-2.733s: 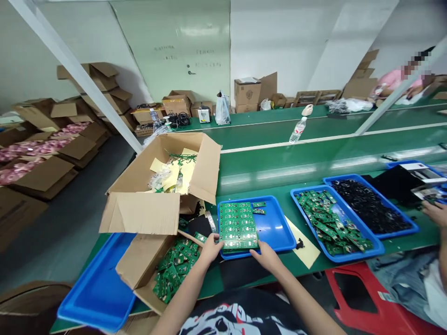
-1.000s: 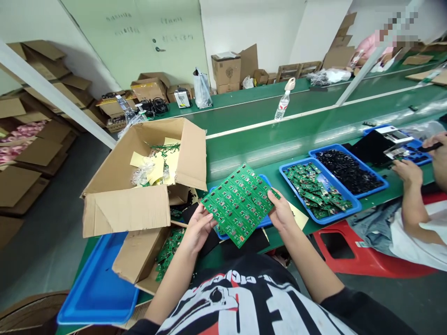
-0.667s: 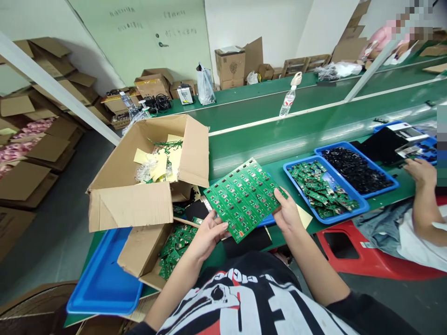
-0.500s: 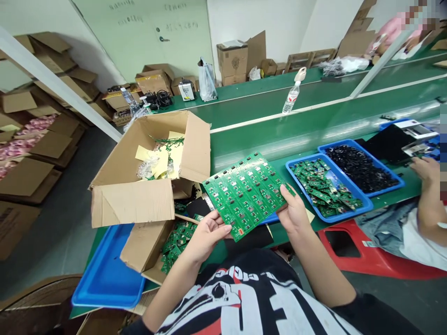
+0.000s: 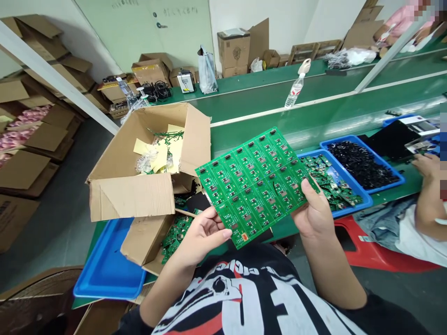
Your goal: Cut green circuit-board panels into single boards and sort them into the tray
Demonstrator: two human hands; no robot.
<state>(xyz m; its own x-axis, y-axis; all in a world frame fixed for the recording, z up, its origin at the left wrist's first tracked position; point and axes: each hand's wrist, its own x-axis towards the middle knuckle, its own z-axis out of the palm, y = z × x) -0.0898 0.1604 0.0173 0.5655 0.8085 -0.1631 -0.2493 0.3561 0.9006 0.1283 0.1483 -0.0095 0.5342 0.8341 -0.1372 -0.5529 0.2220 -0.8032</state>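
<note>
I hold a large green panel of circuit boards [image 5: 256,184] up in front of my chest, tilted, with rows of small black chips on it. My left hand [image 5: 200,232] grips its lower left corner, thumb on top. On the lower right edge my right hand [image 5: 314,214] is closed, thumb lying across the board face. Below the panel the green bench [image 5: 265,125] carries a blue tray [image 5: 359,202] heaped with small green boards.
An open cardboard box [image 5: 146,158] with yellow paper stands at the left; a lower box [image 5: 153,242] holds loose green boards. An empty blue tray [image 5: 104,265] hangs off the near left edge. A tray of black parts [image 5: 363,165] and another person's arm [image 5: 428,195] are at the right, above a red stool [image 5: 377,256].
I lifted the panel out of the blue tray with both hands and raised it closer to my face. It now covers the tray it lay in.
</note>
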